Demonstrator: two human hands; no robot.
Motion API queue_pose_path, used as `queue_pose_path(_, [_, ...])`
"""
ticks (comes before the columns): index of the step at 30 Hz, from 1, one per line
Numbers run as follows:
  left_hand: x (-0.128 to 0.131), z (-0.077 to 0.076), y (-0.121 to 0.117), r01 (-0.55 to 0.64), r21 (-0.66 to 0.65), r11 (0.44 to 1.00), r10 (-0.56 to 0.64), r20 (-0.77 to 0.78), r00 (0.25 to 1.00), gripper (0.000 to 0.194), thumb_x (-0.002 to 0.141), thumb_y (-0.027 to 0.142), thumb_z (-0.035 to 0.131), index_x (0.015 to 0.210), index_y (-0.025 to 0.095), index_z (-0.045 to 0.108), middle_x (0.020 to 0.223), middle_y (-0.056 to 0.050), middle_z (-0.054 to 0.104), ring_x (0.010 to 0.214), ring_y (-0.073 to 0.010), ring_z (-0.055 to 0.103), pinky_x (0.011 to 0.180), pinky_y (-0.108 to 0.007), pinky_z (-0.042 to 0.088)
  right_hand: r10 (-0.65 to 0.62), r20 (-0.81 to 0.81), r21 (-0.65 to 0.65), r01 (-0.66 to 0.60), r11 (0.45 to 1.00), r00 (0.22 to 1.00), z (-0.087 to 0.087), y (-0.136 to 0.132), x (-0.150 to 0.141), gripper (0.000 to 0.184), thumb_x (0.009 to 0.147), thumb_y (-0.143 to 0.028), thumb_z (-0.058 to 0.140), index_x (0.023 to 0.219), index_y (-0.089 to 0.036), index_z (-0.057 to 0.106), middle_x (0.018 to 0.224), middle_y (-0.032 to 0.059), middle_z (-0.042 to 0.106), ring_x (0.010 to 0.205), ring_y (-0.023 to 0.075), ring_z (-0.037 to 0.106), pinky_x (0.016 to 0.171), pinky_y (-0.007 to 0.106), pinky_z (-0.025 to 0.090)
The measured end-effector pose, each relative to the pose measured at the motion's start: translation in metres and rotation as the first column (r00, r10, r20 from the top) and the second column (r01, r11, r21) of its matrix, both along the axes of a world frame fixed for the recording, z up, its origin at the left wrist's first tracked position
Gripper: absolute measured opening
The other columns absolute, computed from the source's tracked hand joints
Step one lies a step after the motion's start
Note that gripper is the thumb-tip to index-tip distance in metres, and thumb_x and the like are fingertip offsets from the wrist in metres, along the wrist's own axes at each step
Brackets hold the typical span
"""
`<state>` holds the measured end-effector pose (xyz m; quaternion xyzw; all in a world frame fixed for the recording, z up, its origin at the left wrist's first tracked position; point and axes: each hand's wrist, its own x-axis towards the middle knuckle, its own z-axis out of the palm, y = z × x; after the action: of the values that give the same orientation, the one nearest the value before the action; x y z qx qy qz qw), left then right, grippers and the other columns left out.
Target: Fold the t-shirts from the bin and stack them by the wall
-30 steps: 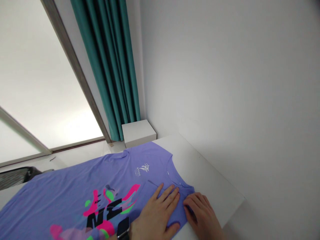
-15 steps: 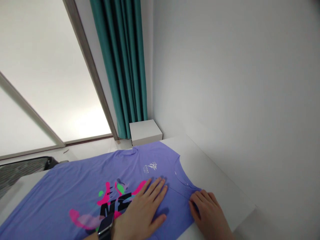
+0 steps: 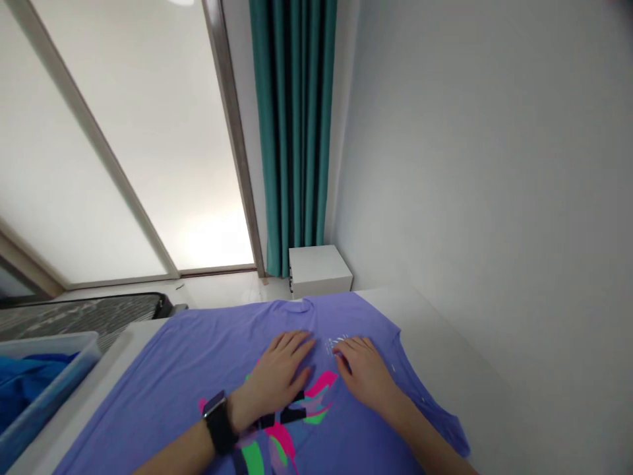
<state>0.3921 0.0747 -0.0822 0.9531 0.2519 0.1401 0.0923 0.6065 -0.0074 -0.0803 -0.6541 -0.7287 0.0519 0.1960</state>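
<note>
A purple T-shirt (image 3: 198, 356) lies spread out, front up, with a pink, green and black print on its chest. My left hand (image 3: 279, 369), with a dark watch on the wrist, rests palm down on the shirt with its fingers apart, partly covering the print. To its right, my right hand (image 3: 366, 373) is over the small white logo, fingers loosely bent and the thumb a little apart from them. No cloth shows between those fingers. The neckline curves along the shirt's right side, beyond the right hand.
A white table (image 3: 445, 349) carries the shirt and meets the wall on the right. A plastic bin (image 3: 54, 406) with blue cloth stands at the left. Behind are a white box-shaped cabinet (image 3: 321, 264), a green curtain (image 3: 297, 132) and a dark striped surface (image 3: 119, 313).
My view has turned left, bringing the bin into sight. My right hand has left the neckline and moved over the logo. The left hand has slid across the shirt, away from the neckline.
</note>
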Motion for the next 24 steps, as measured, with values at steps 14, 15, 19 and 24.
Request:
queue_pose_path(14, [0.041, -0.005, 0.093, -0.14, 0.042, 0.989, 0.141, -0.007, 0.99, 0.039, 0.094, 0.028, 0.047, 0.13, 0.019, 0.056, 0.127, -0.011, 0.06, 0.117, -0.0273, 0.052, 0.102, -0.044, 0.039, -0.199, 0.118, 0.075, 0.191, 0.979, 0.973, -0.027, 0.142, 0.036, 0.029, 0.095, -0.02, 0.04, 0.114, -0.02, 0.063, 0.113, 0.0107, 0.064, 0.11, 0.024, 0.054, 0.095, 0.035, 0.036])
queue_pose_path(15, [0.042, -0.01, 0.097, -0.162, 0.036, 0.986, 0.162, -0.01, 0.987, 0.04, 0.095, 0.029, 0.046, 0.132, 0.018, 0.054, 0.129, -0.012, 0.058, 0.119, -0.0275, 0.051, 0.103, -0.044, 0.039, -0.229, 0.125, 0.065, 0.223, 0.973, 0.965, -0.03, 0.146, 0.042, 0.03, 0.096, -0.022, 0.04, 0.115, -0.02, 0.062, 0.114, 0.0112, 0.064, 0.111, 0.0243, 0.054, 0.096, 0.035, 0.035])
queue_pose_path(19, [0.038, -0.026, 0.103, -0.178, 0.022, 0.984, 0.178, 0.004, 0.984, 0.043, 0.096, 0.032, 0.044, 0.137, 0.02, 0.05, 0.14, -0.011, 0.052, 0.127, -0.027, 0.047, 0.109, -0.045, 0.033, -0.333, 0.157, 0.016, 0.335, 0.942, 0.93, -0.042, 0.159, 0.061, 0.032, 0.097, -0.029, 0.039, 0.112, -0.017, 0.064, 0.112, 0.0162, 0.066, 0.11, 0.028, 0.055, 0.098, 0.043, 0.033])
queue_pose_path(24, [0.036, -0.027, 0.1, -0.179, 0.015, 0.984, 0.179, -0.016, 0.984, 0.045, 0.097, 0.033, 0.043, 0.139, 0.019, 0.049, 0.142, -0.012, 0.05, 0.13, -0.0271, 0.045, 0.112, -0.046, 0.029, -0.336, 0.136, -0.087, 0.349, 0.933, 0.932, -0.049, 0.18, 0.076, 0.03, 0.094, -0.03, 0.044, 0.087, -0.018, 0.071, 0.09, 0.0154, 0.072, 0.098, 0.0284, 0.061, 0.092, 0.044, 0.038])
